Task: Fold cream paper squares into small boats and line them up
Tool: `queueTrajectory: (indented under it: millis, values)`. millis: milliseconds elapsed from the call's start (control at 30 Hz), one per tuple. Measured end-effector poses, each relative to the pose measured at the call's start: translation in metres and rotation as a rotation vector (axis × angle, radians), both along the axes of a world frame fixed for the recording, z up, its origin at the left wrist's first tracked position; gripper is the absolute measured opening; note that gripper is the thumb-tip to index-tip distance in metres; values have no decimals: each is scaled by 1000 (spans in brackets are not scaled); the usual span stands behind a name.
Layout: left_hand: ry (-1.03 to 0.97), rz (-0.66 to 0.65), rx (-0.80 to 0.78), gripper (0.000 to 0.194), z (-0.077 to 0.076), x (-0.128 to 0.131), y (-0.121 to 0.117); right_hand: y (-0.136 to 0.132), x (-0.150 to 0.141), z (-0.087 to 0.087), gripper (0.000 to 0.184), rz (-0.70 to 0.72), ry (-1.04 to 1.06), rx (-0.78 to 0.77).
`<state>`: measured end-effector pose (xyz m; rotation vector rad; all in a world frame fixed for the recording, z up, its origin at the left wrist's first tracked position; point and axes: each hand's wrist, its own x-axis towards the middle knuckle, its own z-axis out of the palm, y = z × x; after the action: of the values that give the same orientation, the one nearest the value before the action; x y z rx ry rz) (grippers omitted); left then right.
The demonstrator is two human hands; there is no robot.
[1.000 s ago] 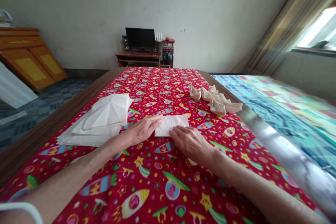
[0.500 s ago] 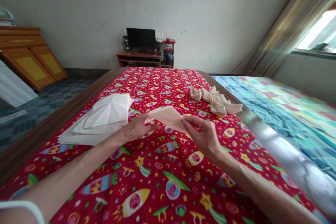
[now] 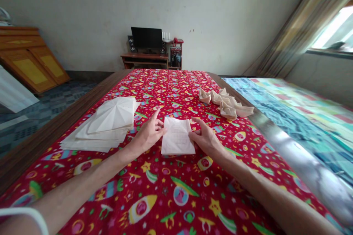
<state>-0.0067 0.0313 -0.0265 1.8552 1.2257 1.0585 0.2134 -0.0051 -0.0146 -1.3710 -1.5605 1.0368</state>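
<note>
A small folded sheet of off-white paper [image 3: 178, 137] is in front of me, one short edge facing me, its layers showing along that edge. My left hand [image 3: 151, 132] is at its left edge, thumb tip on the paper, index finger stretched away and the other fingers curled. At the right edge, my right hand [image 3: 206, 139] pinches the sheet with its thumb and a curled finger, while the index finger points toward the far corner. Left of my hands lies a stack of creased white paper sheets [image 3: 110, 121]. Several folded paper pieces with pointed tips [image 3: 224, 102] sit at the far right.
Red patterned cloth [image 3: 165, 183] covers the table, whose dark wooden edge [image 3: 35, 147] shows on the left. A bed with a patchwork cover [image 3: 292, 117] adjoins on the right. Beyond are a monitor [image 3: 147, 38] on a desk and a wooden cabinet [image 3: 33, 62].
The folded sheet has turned from a tilted, slanting position to squarely facing me, and come nearer. My left index finger has stretched out; my right hand has shifted slightly left along the edge.
</note>
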Motion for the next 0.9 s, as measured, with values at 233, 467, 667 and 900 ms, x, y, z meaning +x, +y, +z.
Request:
queueTrajectory:
  millis: [233,467,667,900]
  values:
    - [515,-302,536,49,21,-7,-20,5,3,2,56,-47,6,-53]
    - [579,-350,453,74,14,8,-44,5,1,1,50,-40,121,-80]
    - [484,-344,453,34,1,7,-36,-3,11,9,24,-4,-431,180]
    - [436,-310,493,30,-3,4,-34,-17,39,0,38,390,-696,606]
